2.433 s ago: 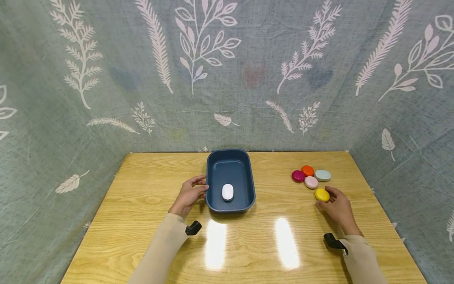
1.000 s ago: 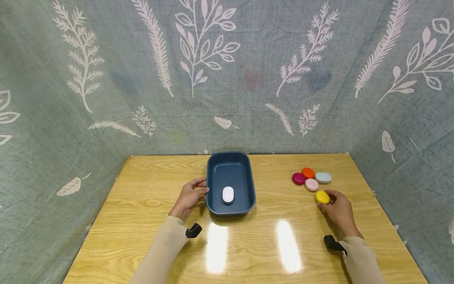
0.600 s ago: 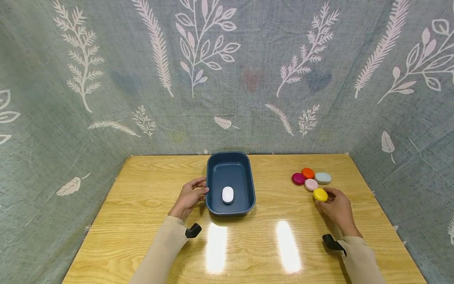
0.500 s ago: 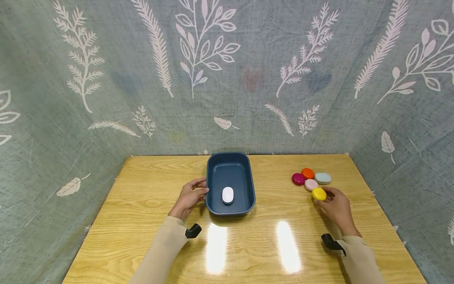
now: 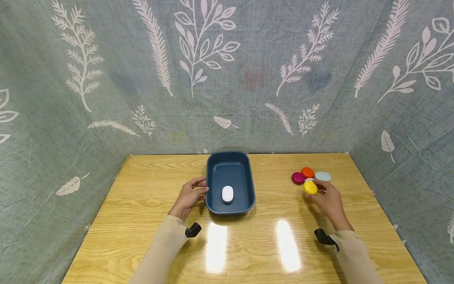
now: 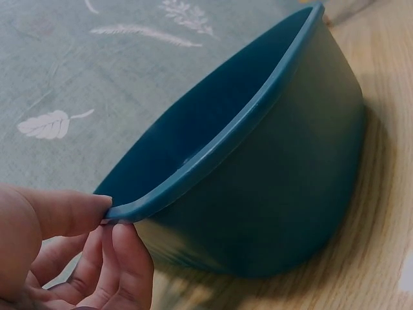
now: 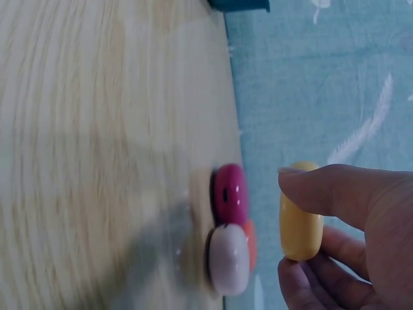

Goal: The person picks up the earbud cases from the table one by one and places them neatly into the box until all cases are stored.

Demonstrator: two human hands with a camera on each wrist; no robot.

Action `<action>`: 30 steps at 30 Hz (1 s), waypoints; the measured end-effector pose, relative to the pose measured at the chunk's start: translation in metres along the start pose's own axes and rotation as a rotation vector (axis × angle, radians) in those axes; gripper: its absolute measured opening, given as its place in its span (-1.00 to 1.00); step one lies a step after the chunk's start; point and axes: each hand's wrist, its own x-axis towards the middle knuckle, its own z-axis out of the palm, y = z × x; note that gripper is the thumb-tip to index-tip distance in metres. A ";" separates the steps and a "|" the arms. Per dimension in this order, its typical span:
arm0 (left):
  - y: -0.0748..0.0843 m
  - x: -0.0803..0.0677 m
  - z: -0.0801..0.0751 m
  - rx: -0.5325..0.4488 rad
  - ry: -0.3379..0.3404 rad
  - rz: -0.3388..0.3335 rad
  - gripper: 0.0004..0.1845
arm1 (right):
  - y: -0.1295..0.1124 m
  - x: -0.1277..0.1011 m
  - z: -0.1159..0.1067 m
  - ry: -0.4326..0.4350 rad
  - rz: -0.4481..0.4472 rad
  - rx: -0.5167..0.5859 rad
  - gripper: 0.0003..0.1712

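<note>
Pinching the yellow pebble [image 5: 310, 187] between thumb and fingers, my right hand [image 5: 328, 201] hovers raised over the table [image 5: 142, 221] while my left hand [image 5: 188, 197] grips the blue tray [image 5: 213, 185] rim.

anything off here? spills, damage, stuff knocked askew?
Nothing stands out. The blue tray sits flat with one white case inside, the left hand at its rim. The right hand holds the yellow case off the table.

Bright overhead light; table [image 5: 142, 189] glare; right-wrist view blurred.
</note>
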 end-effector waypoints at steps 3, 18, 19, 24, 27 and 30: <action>0.000 0.000 0.000 0.002 0.002 -0.004 -0.46 | -0.004 0.001 0.003 -0.005 -0.006 0.013 -0.30; 0.001 -0.001 0.000 -0.004 -0.003 -0.007 -0.46 | -0.022 0.008 0.016 -0.018 -0.050 0.058 -0.33; 0.001 -0.001 0.000 -0.003 -0.003 -0.008 -0.46 | -0.024 0.008 0.017 -0.019 -0.055 0.061 -0.33; 0.001 -0.001 0.000 -0.001 -0.002 -0.009 -0.46 | -0.030 0.010 0.022 -0.015 -0.111 0.067 -0.36; 0.001 -0.001 0.001 -0.002 -0.004 -0.006 -0.46 | -0.033 0.012 0.026 -0.016 -0.137 0.092 -0.36; 0.001 0.000 0.001 -0.001 -0.002 -0.006 -0.46 | -0.035 0.014 0.029 -0.024 -0.144 0.114 -0.35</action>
